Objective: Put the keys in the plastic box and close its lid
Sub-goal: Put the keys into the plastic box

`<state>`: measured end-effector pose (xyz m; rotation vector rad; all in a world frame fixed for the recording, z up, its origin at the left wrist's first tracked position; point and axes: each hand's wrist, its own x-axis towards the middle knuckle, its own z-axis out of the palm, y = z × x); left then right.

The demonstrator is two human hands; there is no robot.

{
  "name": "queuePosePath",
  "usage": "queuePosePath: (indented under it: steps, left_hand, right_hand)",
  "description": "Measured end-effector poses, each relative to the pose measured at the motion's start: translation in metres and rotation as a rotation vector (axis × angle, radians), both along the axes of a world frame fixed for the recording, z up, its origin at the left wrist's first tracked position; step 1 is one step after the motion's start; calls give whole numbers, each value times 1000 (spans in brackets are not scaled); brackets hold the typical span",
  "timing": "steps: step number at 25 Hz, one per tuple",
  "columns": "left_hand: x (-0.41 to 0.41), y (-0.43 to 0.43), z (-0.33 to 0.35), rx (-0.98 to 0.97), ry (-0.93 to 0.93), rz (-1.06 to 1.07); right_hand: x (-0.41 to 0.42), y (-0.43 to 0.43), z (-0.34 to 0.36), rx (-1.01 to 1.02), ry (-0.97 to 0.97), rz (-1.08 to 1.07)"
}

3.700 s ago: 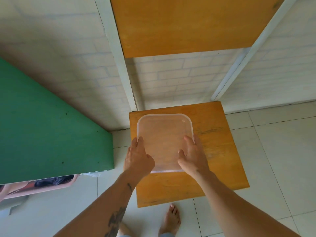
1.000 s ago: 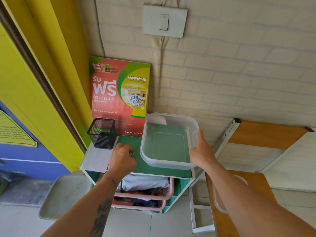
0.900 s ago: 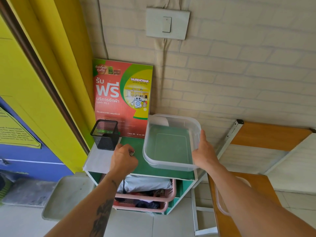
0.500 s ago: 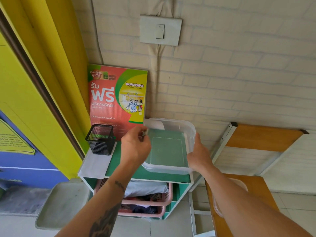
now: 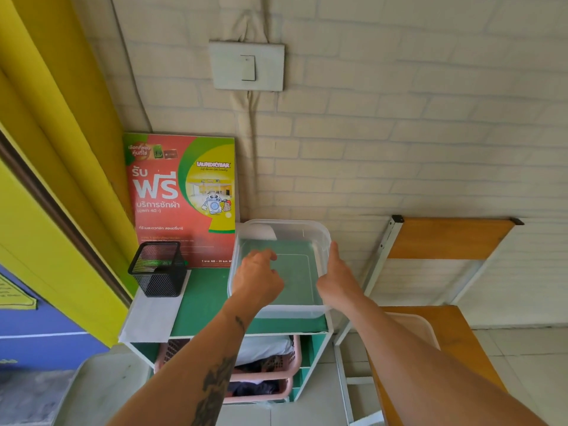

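left hand point(image 5: 257, 279) reaching into open plastic box point(image 5: 319, 241), fingers curled, keys not visible, grip unclear; right hand point(image 5: 336, 276) gripping box's right wall

Both hands point(image 5: 258, 279) at plastic box point(image 5: 302, 232)

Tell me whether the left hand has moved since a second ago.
Yes. The left hand went from the green shelf top near the mesh cup rightward, over the plastic box.
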<state>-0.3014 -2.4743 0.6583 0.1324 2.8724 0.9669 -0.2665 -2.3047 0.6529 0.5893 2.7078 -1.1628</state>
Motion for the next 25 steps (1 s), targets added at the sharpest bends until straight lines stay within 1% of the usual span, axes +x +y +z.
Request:
queuePosePath:
  steps: [3,7,9,14,17,21,25]
  left_hand:
    - [0,0,0,-46,4,12]
    - [5,2,4,-43,-9,18]
    - [6,0,7,-28,-12,30]
    - [8,1,12,63,1,51]
    - [9,10,18,132,-4,11]
    - [15,39,31,233,-13,-27]
    - [32,91,36,251,7,-153]
  right_hand:
    - [2,1,1,-38,3,-2]
    - [3,7,1,-70,-19,31]
    - [3,9,2,-73,-15,39]
    - [8,22,11,-56,68,36]
    - [18,41,17,-18,91,30]
    - [36,79,28,-22,135,13]
    - [64,126,29,-13,162,22]
